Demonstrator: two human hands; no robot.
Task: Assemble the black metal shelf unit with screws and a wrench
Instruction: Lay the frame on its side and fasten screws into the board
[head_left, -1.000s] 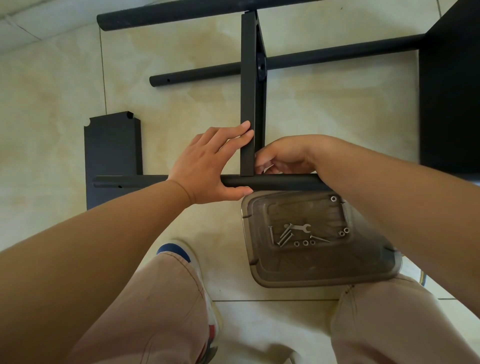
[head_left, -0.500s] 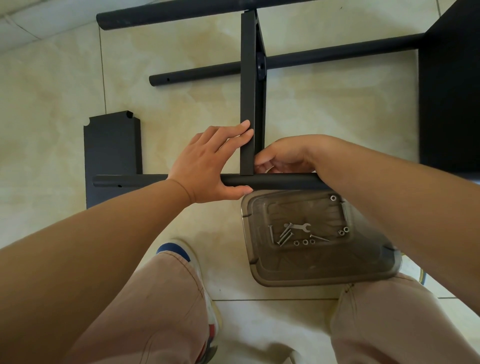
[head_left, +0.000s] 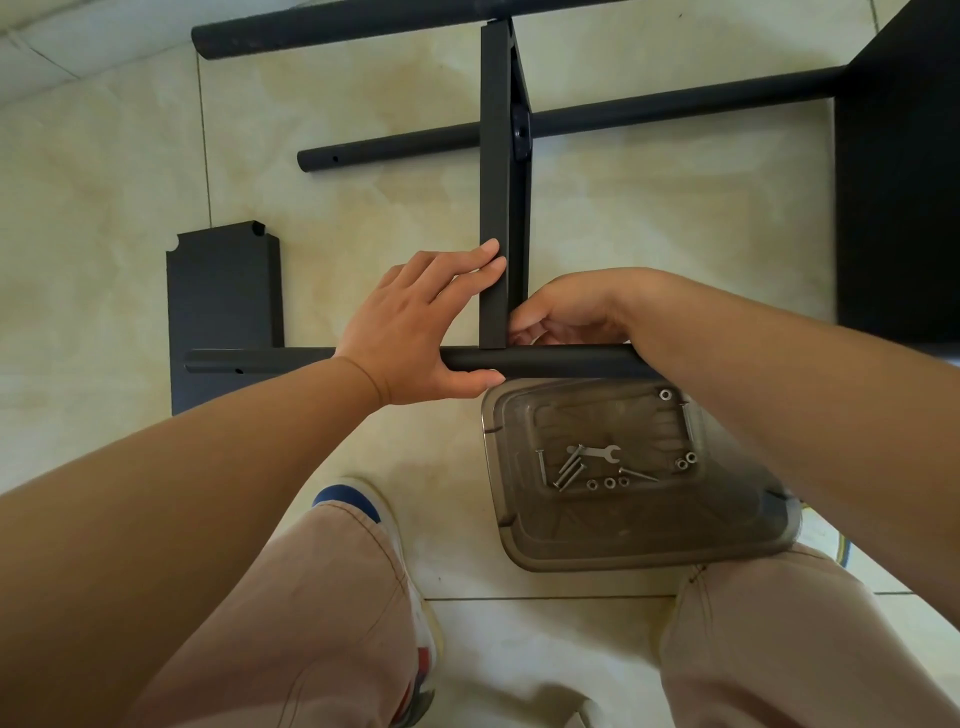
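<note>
A black shelf panel (head_left: 498, 171) is stood on edge on the floor, met by a round black tube (head_left: 550, 360). The tube is gripped by the left hand (head_left: 421, 332), its fingers laid straight against the panel. The right hand (head_left: 566, 312) is curled at the joint; what is held cannot be told.

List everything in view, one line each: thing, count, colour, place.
Round black metal tubes: three, black, lying across the floor at far, middle and near.
Flat black metal crossbar: one, black, running from far tube to near tube.
Black notched metal panel: one, black, on floor at left.
Large black panel: one, black, right edge.
Clear brown plastic lid: one, brownish, floor below the near tube.
Small silver wrench: one, silver, on lid.
Screws and washers: several, silver, on lid.
Left hand: holds near tube, fingers against crossbar.
Right hand: at the joint, fingertips hidden.
</note>
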